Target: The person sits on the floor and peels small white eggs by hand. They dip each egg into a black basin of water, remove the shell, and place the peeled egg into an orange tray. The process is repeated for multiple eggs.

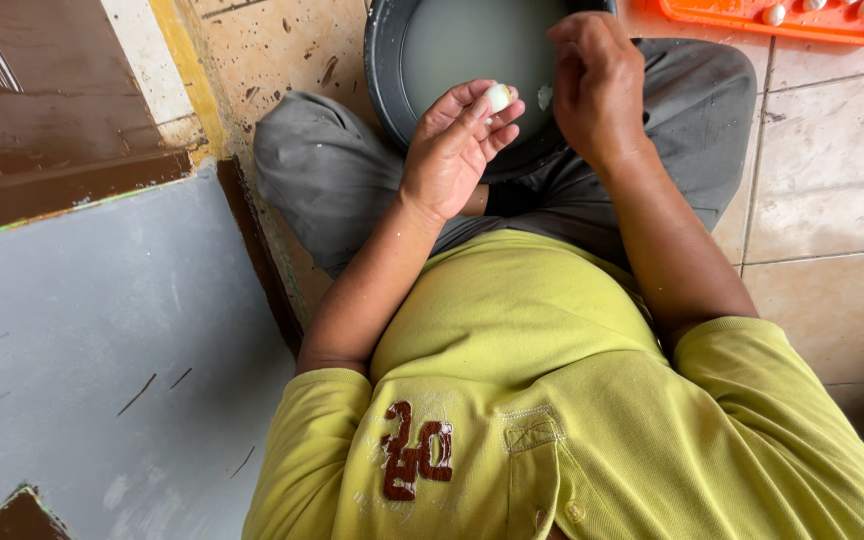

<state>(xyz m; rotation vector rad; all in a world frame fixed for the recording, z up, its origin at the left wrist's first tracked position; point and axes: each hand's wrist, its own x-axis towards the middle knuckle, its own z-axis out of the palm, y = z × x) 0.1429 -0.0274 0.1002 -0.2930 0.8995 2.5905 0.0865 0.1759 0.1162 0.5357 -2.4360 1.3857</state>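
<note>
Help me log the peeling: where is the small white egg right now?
In the head view, the small white egg sits pinched in the fingertips of the left hand, over the near rim of the dark basin, beside the right hand.

The basin (392,80) and orange tray (752,20) are cut off at the top edge.

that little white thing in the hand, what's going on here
A person sitting on a tiled floor holds a small white peeled piece, perhaps an egg or a clove, in the fingertips of the left hand. The right hand hovers beside it over a dark round basin of cloudy water set between the knees. An orange tray with similar white pieces lies at the top edge.
</note>
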